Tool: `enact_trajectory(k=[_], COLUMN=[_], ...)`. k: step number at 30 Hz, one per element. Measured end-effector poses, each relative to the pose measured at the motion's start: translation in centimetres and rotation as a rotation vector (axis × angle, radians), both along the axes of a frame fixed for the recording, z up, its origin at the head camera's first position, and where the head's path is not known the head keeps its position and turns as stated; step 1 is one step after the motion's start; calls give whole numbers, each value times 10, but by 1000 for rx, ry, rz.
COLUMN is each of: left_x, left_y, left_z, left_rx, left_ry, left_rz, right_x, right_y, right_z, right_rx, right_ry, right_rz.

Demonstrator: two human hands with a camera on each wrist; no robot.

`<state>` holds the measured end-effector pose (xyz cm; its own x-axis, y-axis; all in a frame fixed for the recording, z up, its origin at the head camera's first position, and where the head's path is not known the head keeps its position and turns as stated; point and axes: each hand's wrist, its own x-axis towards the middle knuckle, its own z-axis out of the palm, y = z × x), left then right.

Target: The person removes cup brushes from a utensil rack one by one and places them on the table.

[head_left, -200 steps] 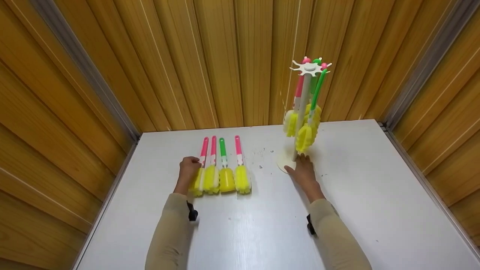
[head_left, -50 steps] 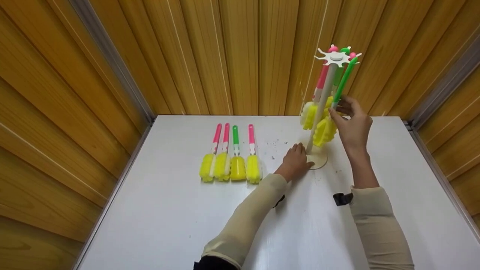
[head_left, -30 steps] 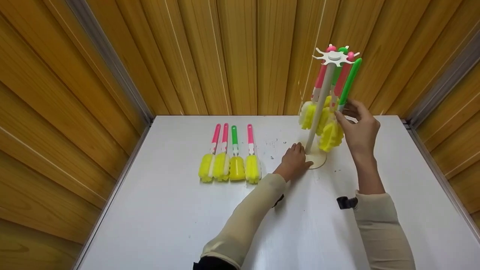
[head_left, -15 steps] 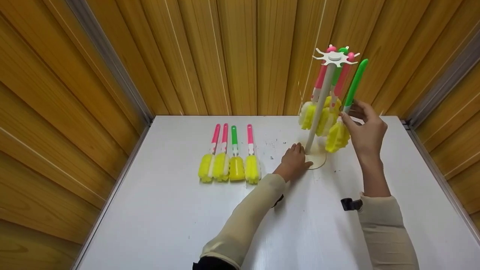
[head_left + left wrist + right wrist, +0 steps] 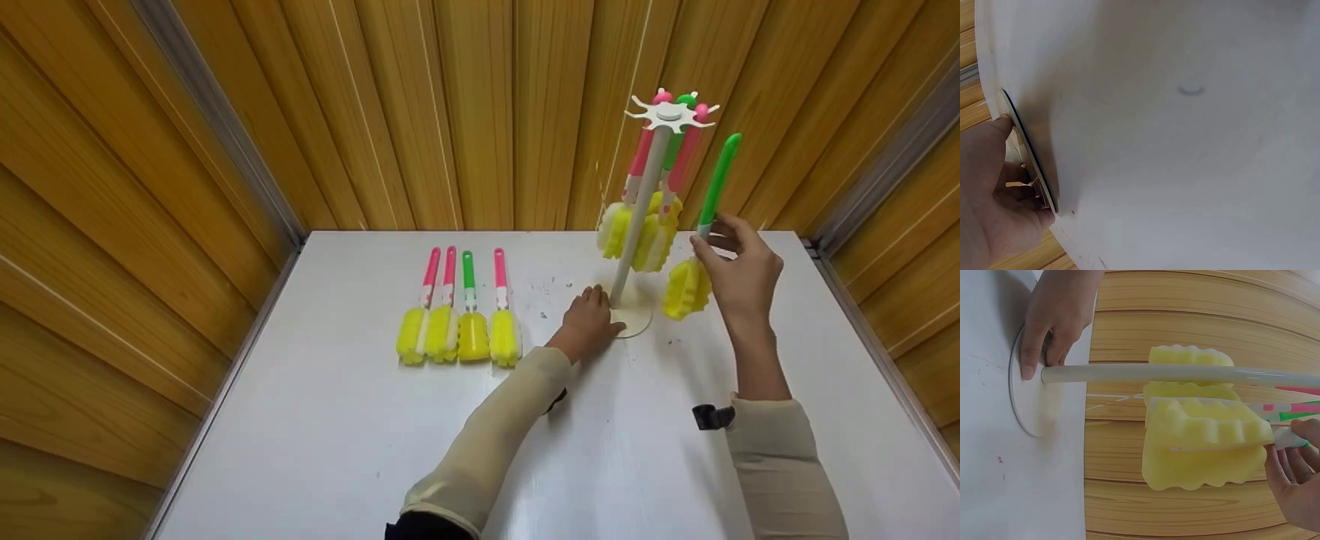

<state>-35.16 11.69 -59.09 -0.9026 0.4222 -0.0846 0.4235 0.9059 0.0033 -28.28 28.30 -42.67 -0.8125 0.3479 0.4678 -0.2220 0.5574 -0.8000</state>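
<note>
My right hand (image 5: 745,277) pinches a green-handled sponge bottle brush (image 5: 686,289) by its white neck, apart from the rack and above the table. The brush hangs sponge down, its handle tilted slightly right. My left hand (image 5: 587,322) presses on the round base (image 5: 637,319) of the white stand (image 5: 641,217), its fingers laid over the disc. Right wrist view: the left fingers (image 5: 1028,365) lie on the disc beside the pole. Two pink-handled brushes and a green one hang from the stand's hooked top (image 5: 667,115); their sponges (image 5: 658,236) partly overlap.
Several sponge brushes lie in a row left of the stand: two pink-handled at the left, a green one (image 5: 472,334), then another pink one (image 5: 505,337). The white table (image 5: 315,420) meets wood-patterned walls (image 5: 480,112) at the back and sides.
Earlier the left hand was at the lying brushes and the right at the base. Since then the right hand has taken the green brush off the rack and moved it right and down.
</note>
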Motion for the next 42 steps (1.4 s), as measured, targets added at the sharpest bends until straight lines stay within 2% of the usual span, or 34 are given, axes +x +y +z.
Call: enact_trajectory(k=[5, 12, 20, 27, 35, 42], left_x=[0, 1, 2, 1, 1, 2], left_y=[0, 1, 0, -1, -1, -1], left_z=[1, 5, 3, 1, 2, 2], left_rx=[7, 45, 59, 49, 57, 89], left_ry=[8, -25, -35, -64, -71, -68], left_rz=[-4, 11, 22, 31, 34, 34], right_x=[0, 1, 0, -3, -6, -9], right_y=[4, 12, 21, 29, 32, 31], right_z=[-10, -25, -44, -63, -78, -90], right_rx=[38, 81, 105, 109, 91, 130], right_ry=[-35, -120, -224, -255, -347, -428], right_rz=[2, 3, 23, 34, 72, 97])
